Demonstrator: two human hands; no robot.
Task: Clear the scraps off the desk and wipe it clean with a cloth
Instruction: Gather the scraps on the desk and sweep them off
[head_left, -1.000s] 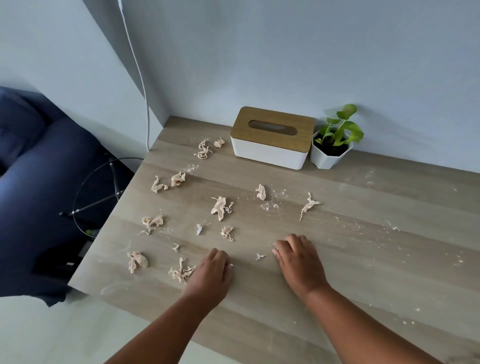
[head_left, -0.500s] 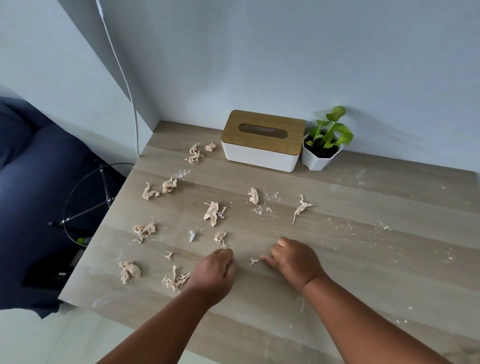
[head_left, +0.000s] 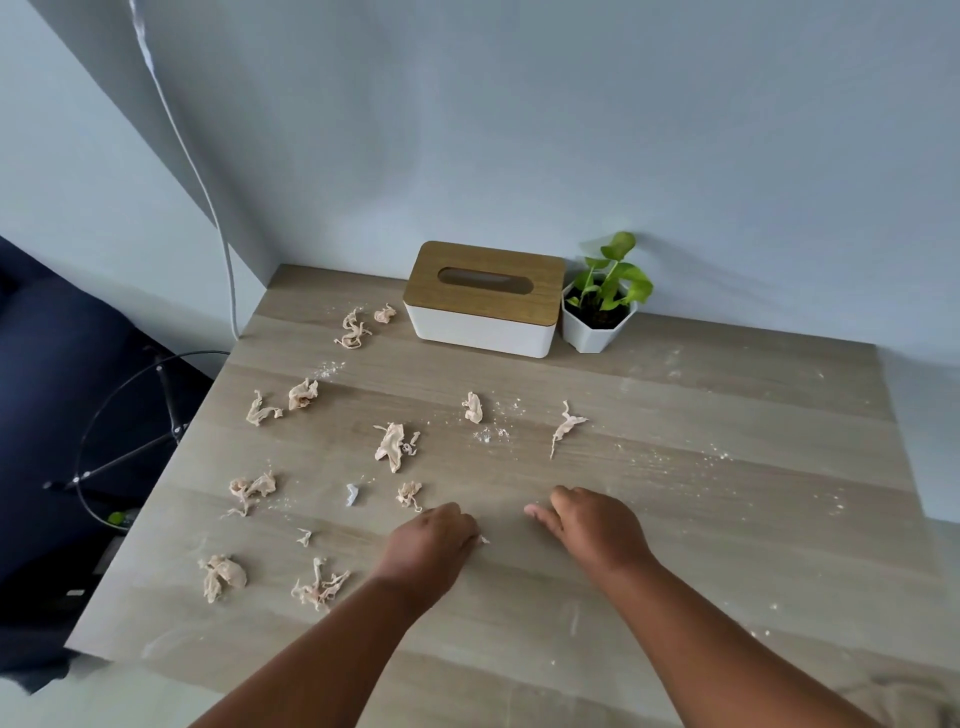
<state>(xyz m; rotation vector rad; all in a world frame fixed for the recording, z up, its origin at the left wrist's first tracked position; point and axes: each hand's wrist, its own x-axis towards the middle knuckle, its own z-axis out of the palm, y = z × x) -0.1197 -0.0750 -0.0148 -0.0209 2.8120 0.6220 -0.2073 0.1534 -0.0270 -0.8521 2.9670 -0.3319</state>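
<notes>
Clearly early in the first step: gathering scraps by hand, with no cloth anywhere in view and wiping not yet begun.

Broad wooden desk (head_left: 727, 530), dusted with white crumbs (head_left: 488, 434) through the middle and out to the right. Against the back wall, a tissue box (head_left: 483, 306) with a small potted plant (head_left: 597, 317) just beside it, both apart from the mess.

Over 10 beige scraps strewn across the left half and centre: 2 near the box (head_left: 353, 330), 2 farther left (head_left: 303, 393), a long piece mid-desk (head_left: 392, 447), 1 thin strip to the right (head_left: 566, 426), 2 bigger clumps by the near-left edge (head_left: 221, 574).

Left hand (head_left: 431, 540) knuckles-up on the desk, fingers curled under in a narrow, closed bunch; impossible to tell whether anything is held inside. Right hand (head_left: 597, 525) palm-down just to the right, fingers (head_left: 535, 512) loosely bent and pointing left, nothing visible in them.

Smallest of all, a tiny scrap (head_left: 483, 540) on the bare wood, touching the left knuckles and lying between the 2 hands, nearer the left.

Next, probably: pinch that tiny scrap, then sweep outward to the curled piece (head_left: 409, 493) just beyond the left hand. Calls for a light fingertip pinch, since thin flakes may crumble or slide.
</notes>
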